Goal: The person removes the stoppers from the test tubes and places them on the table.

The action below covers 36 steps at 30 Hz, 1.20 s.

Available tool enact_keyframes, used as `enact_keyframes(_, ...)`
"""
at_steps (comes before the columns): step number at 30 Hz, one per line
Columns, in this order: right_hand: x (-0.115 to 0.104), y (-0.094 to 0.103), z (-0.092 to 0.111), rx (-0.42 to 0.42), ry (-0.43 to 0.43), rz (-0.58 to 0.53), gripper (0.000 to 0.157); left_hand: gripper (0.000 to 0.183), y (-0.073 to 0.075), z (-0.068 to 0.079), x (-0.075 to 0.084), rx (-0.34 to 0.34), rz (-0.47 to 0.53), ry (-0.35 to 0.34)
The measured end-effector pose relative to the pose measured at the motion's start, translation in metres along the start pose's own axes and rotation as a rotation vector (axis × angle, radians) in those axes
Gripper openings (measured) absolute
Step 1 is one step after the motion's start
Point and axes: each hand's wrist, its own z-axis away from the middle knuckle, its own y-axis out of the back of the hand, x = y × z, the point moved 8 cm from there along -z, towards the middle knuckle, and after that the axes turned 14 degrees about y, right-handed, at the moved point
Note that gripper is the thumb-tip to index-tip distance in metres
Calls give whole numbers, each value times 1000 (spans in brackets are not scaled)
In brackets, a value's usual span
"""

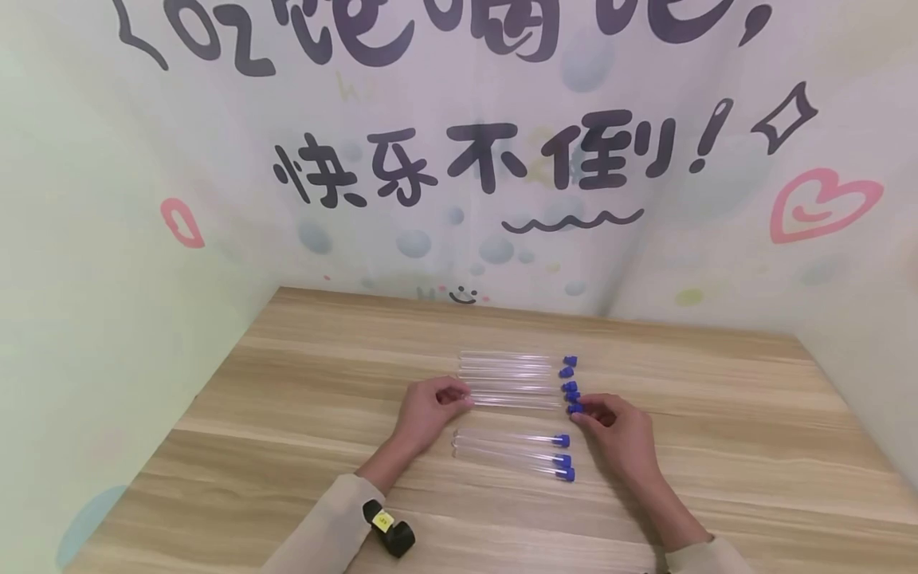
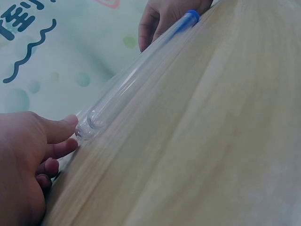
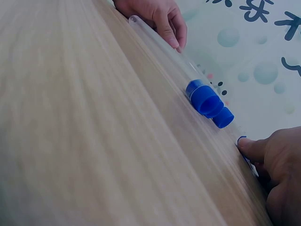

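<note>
Several clear test tubes lie side by side, and a loose row of blue caps sits just off their right-hand ends. My left hand pinches the rounded left end of the nearest tube in this group between thumb and index finger. At the opposite end, my right hand holds a blue cap with thumb and forefinger; only a blue edge of it shows by the thumb in the right wrist view. Closer to me lie three tubes with blue caps on their right ends.
Everything lies on a wood-grain table. A light fabric backdrop with dark lettering rises behind its far edge and along the sides. A black strap device is worn at the left sleeve.
</note>
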Motion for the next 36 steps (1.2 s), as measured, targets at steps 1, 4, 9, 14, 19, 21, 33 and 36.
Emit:
enact_keyframes(1, 0, 0, 0, 1, 1, -1, 23, 15, 0, 0, 0, 3, -11, -7)
enact_keyframes(4, 0, -1, 0, 0, 4, -5, 24, 16, -1, 0, 1, 13, -36, -7)
enact_keyframes(9, 0, -1, 0, 3, 7, -4, 23, 15, -1, 1, 1, 28, -69, 11)
enact_keyframes(14, 1, 0, 0, 18, 3, -11, 22, 14, -1, 0, 2, 38, -81, 14)
enact_keyframes(19, 1, 0, 0, 17, 0, -1, 22, 15, -1, 1, 3, 43, -77, 9)
enact_keyframes(21, 1, 1, 0, 18, 0, 2, 22, 15, -1, 0, 2, 46, -82, 13)
enact_keyframes(33, -1, 2, 0, 30, 2, -18, 21, 16, -1, 1, 4, 55, -106, 4)
enact_keyframes(36, -2, 2, 0, 31, 13, -10, 22, 17, -1, 1, 4, 58, -112, -2)
